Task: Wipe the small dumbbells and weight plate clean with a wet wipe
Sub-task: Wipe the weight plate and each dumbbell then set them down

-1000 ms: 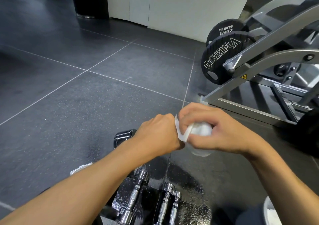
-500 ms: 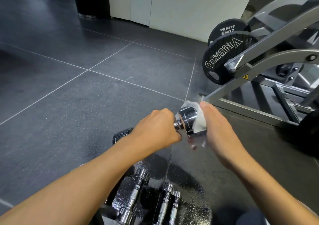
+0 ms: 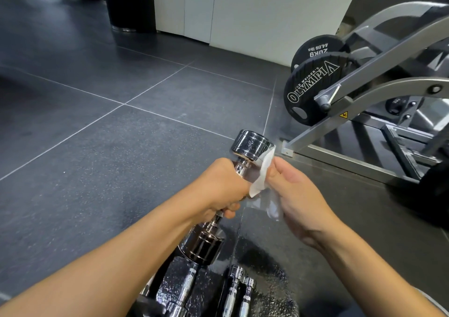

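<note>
Left hand (image 3: pixel 226 190) fisted tight round the handle of a chrome dumbbell (image 3: pixel 252 144), held off the floor (image 3: pixel 97 146) at frame centre. It is tilted, upper head toward 1 o'clock, lower head toward 7 o'clock. Right hand (image 3: pixel 298 195) pinches a white wipe (image 3: pixel 263 170) between thumb and curled fingers. The wipe touches the upper head's side at its 4 o'clock and hangs down past the neck.

Step in hand looks like wiping the upper head. To do it well:
- Cup the wipe round the head rather than dabbing one edge, and roll the handle in the left hand so the whole rim passes under it.
- Cover the flat end face and the groove at the neck.
- The handle under the left fist is covered, so regrip later to reach it and the lower head.
- Wet chrome probably handles slick, so keep the fist firm.

Spare dumbbells (image 3: pixel 232 292) lie at 6 o'clock directly below, on a dark glossy patch (image 3: pixel 272 292). Cannot tell if that is the weight plate. A drop would hit them.
</note>
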### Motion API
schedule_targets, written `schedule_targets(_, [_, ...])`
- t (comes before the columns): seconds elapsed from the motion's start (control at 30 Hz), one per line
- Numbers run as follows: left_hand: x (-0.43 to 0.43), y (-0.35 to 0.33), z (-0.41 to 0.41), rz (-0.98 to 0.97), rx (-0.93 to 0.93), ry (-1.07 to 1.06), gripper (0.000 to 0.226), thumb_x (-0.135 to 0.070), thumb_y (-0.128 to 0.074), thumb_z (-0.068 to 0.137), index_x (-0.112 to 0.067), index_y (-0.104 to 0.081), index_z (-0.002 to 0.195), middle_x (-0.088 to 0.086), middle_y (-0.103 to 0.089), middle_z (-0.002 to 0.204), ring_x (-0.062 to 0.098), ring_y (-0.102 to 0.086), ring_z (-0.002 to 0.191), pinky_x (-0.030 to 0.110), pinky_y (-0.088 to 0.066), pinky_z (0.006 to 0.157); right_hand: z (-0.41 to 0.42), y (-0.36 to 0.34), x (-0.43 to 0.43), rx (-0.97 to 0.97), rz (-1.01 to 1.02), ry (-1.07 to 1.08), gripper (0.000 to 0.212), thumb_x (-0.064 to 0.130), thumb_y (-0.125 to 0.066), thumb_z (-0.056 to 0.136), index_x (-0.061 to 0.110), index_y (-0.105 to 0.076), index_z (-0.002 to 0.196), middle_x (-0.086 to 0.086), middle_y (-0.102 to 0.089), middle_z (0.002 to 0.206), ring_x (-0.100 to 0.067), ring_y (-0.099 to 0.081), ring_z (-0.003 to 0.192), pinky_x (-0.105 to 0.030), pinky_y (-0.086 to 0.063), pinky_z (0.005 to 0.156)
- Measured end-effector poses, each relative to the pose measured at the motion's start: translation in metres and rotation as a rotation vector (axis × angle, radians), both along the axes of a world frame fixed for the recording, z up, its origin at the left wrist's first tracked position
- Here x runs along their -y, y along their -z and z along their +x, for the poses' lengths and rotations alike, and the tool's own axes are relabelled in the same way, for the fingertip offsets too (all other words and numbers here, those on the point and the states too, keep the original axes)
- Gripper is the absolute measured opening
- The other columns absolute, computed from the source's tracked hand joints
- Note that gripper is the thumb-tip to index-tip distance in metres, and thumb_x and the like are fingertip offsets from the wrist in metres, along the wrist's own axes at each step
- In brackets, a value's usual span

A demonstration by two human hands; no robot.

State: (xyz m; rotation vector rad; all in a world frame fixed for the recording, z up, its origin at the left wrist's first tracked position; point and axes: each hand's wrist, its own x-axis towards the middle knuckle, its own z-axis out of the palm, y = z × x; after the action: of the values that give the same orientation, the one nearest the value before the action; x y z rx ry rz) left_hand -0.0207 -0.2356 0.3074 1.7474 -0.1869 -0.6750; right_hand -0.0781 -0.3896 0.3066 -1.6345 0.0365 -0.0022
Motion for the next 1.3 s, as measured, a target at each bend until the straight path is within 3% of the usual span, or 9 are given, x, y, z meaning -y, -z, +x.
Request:
schedule_targets(0.23, [0.001,0.0,-0.002,-0.021,-0.047,-0.019,0.012,-0.001,-0.076,0.086,0.006,-0.066,0.088,0.013,-0.058,0.068,0.015,-0.042,0.044,0.031,-0.04,0.047,0.008,-0.003,-0.009,-0.283,0.435,-0.022,0.053,0.028,-0.058,0.105,-0.014,-0.048,0.137,-0.033,-0.057,0.112,-0.041,-0.055,0.095,-0.06,-0.047,0.092])
schedule_targets(0.33, [0.001,0.004,0.0,0.067,-0.003,-0.049,0.041,-0.004,-0.076,0.084,0.015,-0.055,0.114,0.007,-0.058,0.05,0.015,-0.048,0.038,0.034,-0.048,0.053,0.006,0.001,-0.012,-0.37,0.534,-0.076,0.041,0.021,-0.053,0.107,-0.015,-0.059,0.125,-0.029,-0.063,0.104,-0.038,-0.059,0.085,-0.055,-0.058,0.079])
schedule_targets(0.43, [0.003,0.006,-0.001,0.088,0.002,-0.077,0.063,0.001,-0.075,0.082,0.01,-0.035,0.129,0.009,-0.059,0.056,0.017,-0.051,0.041,0.03,-0.045,0.046,0.006,0.007,-0.015,-0.388,0.521,-0.062,0.035,0.021,-0.06,0.102,-0.011,-0.068,0.114,-0.029,-0.065,0.106,-0.037,-0.057,0.09,-0.049,-0.06,0.081])
schedule_targets(0.6, [0.009,0.006,-0.011,0.119,0.083,-0.067,0.07,-0.007,-0.079,0.063,-0.015,-0.03,0.112,0.019,-0.061,0.101,0.029,-0.068,0.072,0.033,-0.052,0.051,0.019,0.016,-0.026,-0.449,0.515,-0.076,0.037,0.029,-0.076,0.093,0.006,-0.071,0.121,-0.026,-0.057,0.123,-0.036,-0.055,0.1,-0.055,-0.039,0.093])
schedule_targets(0.8, [0.015,0.005,-0.017,0.345,0.117,0.017,0.068,-0.007,-0.075,0.073,-0.017,-0.021,0.113,0.024,-0.056,0.109,0.031,-0.07,0.087,0.043,-0.062,0.074,0.023,0.027,-0.037,-0.471,0.594,-0.062,0.032,0.041,-0.077,0.079,0.013,-0.08,0.095,-0.011,-0.073,0.113,-0.024,-0.065,0.094,-0.037,-0.043,0.086])
schedule_targets(0.9, [0.011,0.0,-0.016,0.314,0.072,0.04,0.073,-0.021,-0.076,0.058,-0.014,-0.029,0.114,0.024,-0.059,0.113,0.03,-0.07,0.095,0.043,-0.062,0.075,0.03,0.034,-0.038,-0.488,0.631,-0.004,0.04,0.042,-0.083,0.078,0.021,-0.065,0.106,-0.01,-0.053,0.12,-0.024,-0.054,0.104,-0.035,-0.04,0.075])
schedule_targets(1.07, [0.006,-0.013,-0.015,0.149,0.08,0.051,0.068,-0.038,-0.072,0.058,-0.027,-0.036,0.115,0.011,-0.065,0.116,0.02,-0.065,0.095,0.042,-0.057,0.082,0.034,0.028,-0.031,-0.381,0.751,0.034,0.017,0.028,-0.068,0.09,0.021,-0.058,0.08,-0.002,-0.054,0.081,-0.015,-0.055,0.066,-0.029,-0.043,0.061])
schedule_targets(1.17, [0.001,-0.019,-0.01,-0.068,0.078,-0.013,0.045,-0.038,-0.071,0.071,-0.03,-0.036,0.099,0.007,-0.06,0.093,0.021,-0.052,0.077,0.043,-0.048,0.076,0.027,0.001,-0.024,-0.309,0.844,0.063,0.036,0.028,-0.054,0.1,0.012,-0.059,0.068,-0.004,-0.063,0.059,-0.02,-0.066,0.051,-0.031,-0.056,0.053])
schedule_targets(1.3, [-0.001,-0.029,-0.008,-0.148,0.334,-0.231,0.04,-0.042,-0.076,0.07,-0.024,-0.044,0.088,0.011,-0.075,0.085,0.034,-0.073,0.07,0.053,-0.059,0.078,0.026,-0.015,-0.018,-0.122,0.935,0.022,0.045,0.024,-0.053,0.099,0.011,-0.057,0.057,-0.013,-0.067,0.067,-0.038,-0.07,0.11,-0.06,-0.054,0.091])
